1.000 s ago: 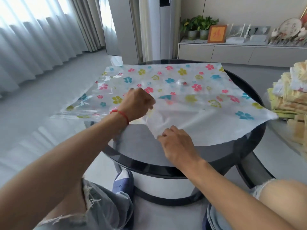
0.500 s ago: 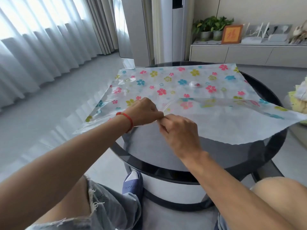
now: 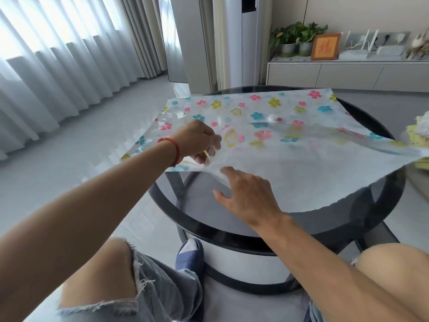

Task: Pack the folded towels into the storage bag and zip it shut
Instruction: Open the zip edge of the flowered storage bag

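A flat plastic storage bag (image 3: 290, 122) printed with coloured flowers lies across the round dark glass table (image 3: 325, 226), with a white valve on top of it. My left hand (image 3: 197, 142) pinches the clear upper layer at the bag's near edge and lifts it. My right hand (image 3: 248, 196) rests with fingers spread on the white lower layer just in front. A sliver of yellow and white folded towels (image 3: 420, 133) shows at the right edge of the frame.
The bag's left part overhangs the table. My knees and a blue slipper (image 3: 190, 254) are under the table's near edge. A low cabinet with plants and a picture frame stands at the back right; curtains line the left wall.
My hands have parted: the left lifted the bag's top layer up and back, the right let go and now presses flat lower down. The camera turned left, pushing the towels nearly out of view.
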### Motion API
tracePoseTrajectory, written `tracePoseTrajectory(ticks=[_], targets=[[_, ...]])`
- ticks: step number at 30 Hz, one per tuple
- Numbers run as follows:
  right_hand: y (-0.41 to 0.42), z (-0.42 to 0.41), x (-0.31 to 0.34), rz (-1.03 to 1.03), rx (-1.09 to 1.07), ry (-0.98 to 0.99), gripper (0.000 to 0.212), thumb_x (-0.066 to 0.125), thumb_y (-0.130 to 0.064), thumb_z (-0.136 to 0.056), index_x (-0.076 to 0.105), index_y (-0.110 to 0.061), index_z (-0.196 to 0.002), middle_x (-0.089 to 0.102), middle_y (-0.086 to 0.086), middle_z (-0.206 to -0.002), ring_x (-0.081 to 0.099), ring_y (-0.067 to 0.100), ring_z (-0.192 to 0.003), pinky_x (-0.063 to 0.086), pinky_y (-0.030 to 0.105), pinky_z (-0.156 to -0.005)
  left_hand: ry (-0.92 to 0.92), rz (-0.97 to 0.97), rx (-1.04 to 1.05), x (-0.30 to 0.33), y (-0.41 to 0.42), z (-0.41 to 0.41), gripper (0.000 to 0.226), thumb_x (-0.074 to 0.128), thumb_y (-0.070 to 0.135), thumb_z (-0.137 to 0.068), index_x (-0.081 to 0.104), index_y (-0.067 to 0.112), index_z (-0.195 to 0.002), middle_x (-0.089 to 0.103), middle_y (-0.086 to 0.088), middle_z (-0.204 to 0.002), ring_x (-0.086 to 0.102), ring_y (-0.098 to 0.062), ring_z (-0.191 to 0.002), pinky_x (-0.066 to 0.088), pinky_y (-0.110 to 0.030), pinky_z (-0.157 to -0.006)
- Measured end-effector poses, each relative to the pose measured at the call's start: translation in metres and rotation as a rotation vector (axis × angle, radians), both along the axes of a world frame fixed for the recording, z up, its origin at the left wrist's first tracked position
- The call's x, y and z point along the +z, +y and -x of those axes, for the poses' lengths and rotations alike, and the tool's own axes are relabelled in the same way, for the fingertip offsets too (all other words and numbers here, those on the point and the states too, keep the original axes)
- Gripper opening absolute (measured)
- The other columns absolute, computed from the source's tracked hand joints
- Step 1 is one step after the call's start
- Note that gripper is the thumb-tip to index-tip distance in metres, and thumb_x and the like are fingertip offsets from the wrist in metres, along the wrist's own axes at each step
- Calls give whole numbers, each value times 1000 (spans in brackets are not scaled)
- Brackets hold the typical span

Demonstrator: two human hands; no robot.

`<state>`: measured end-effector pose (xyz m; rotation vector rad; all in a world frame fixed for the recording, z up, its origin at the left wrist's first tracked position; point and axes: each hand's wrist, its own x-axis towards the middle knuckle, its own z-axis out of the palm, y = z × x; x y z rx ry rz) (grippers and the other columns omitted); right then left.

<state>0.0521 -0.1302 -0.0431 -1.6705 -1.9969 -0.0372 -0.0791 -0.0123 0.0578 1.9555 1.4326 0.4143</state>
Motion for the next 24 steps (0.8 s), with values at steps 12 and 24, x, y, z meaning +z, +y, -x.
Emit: tracePoseTrajectory(ticks=[12,24], targets=[[8,10,12,-92,67,-27,15,61,-15,-99,71,-17,-88,69,1,-87,67,31,-73,39,29,-56,545,-416,-183,-9,-22,29,34,52,19,-98,69,4,-73,62,-7,-66,62,-29,-67,51,-35,-62],[8,25,0,-48,165,57,35,58,-40,-99,63,-24,-129,76,2,-110,72,34,-93,55,40,-73,30,16,-38,-10,4,43,25,59,24,-97,75,10,-83,76,-10,-77,71,-23,-59,61,-33,-64]])
